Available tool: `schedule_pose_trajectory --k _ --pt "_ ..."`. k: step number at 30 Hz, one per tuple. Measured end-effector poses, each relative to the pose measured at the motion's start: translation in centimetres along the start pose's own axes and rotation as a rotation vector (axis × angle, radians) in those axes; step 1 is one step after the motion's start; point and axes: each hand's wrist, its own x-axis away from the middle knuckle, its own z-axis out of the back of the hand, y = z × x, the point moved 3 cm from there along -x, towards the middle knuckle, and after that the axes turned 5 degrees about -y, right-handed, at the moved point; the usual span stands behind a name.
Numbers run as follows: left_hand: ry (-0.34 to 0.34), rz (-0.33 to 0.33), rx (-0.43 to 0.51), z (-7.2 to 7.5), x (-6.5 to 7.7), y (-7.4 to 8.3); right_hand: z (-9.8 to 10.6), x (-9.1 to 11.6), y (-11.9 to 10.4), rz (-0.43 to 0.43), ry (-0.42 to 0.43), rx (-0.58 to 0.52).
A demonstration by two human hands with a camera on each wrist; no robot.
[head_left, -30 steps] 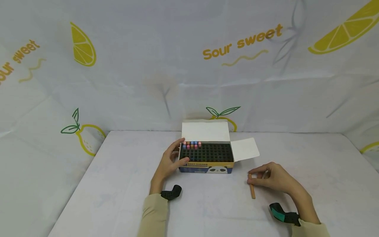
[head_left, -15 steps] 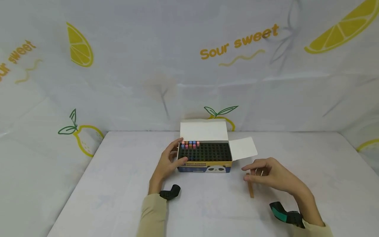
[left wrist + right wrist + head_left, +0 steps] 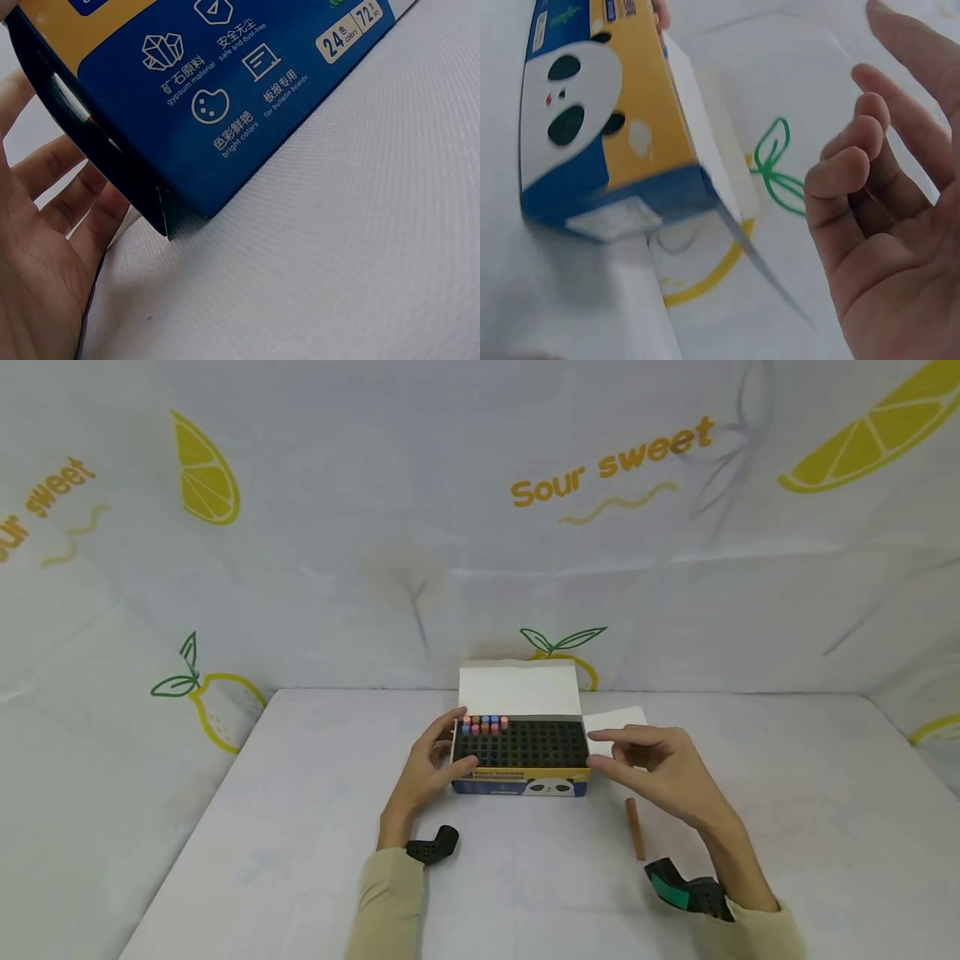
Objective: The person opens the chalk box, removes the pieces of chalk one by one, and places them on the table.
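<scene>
An opened chalk box (image 3: 517, 782), blue and yellow with a panda face, stands at the table's middle. Its black holder has many round holes, and several coloured chalk sticks (image 3: 485, 725) stand in the far left ones. My left hand (image 3: 423, 777) grips the box's left end, thumb on the front edge. In the left wrist view, the box (image 3: 225, 127) covers some fingers. My right hand (image 3: 667, 772) is at the box's right end with thumb and index finger apart, holding nothing. An orange-brown chalk stick (image 3: 634, 829) lies on the table below it.
The lid (image 3: 520, 687) stands raised behind the box. A white side flap (image 3: 633, 717) sticks out to the right, partly behind my right hand. A white printed cloth (image 3: 337, 568) hangs at the table's back edge.
My right hand has let go of the orange-brown chalk stick and moved up and left to the box's right end. The stick stays on the table. My left hand keeps its place.
</scene>
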Motion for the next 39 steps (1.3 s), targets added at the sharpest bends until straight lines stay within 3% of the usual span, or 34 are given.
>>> schedule_pose_trajectory --k 6,18,26,39 --pt "0.0 0.014 -0.002 0.0 0.0 0.0 -2.0 -2.8 -0.1 0.046 0.033 -0.072" --pt "-0.001 0.027 0.014 0.1 -0.1 -0.2 -6.2 -7.6 1.5 -0.097 0.134 -0.09" --pt "-0.007 0.014 0.023 0.1 -0.2 -0.3 -7.8 -8.6 2.4 -0.159 0.103 -0.056" --pt "-0.006 0.021 0.02 0.1 -0.1 0.0 -8.6 -8.4 2.9 -0.139 0.066 0.129"
